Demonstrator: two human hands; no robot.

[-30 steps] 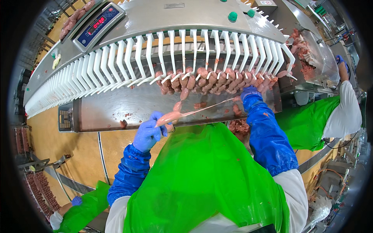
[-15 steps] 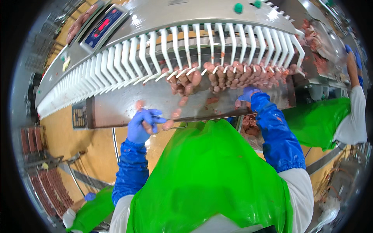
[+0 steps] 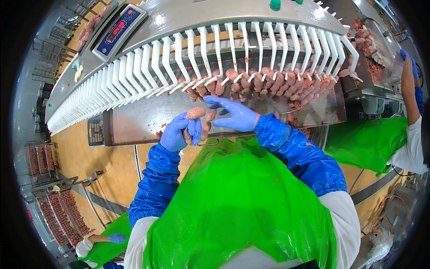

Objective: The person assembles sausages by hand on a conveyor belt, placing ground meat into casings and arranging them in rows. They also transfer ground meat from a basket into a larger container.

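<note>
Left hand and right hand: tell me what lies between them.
In the head view, pink sausage links lie between the left hand, which grips part of the string, and the open right hand.

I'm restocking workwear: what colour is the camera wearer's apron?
Bright green; the apron shows best in the head view.

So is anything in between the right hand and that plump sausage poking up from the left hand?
Yes: another sausage link is in the gap, close beside the plump sausage at the left hand. Apart from that link, nothing visible stands between the plump sausage and the right hand.
</note>
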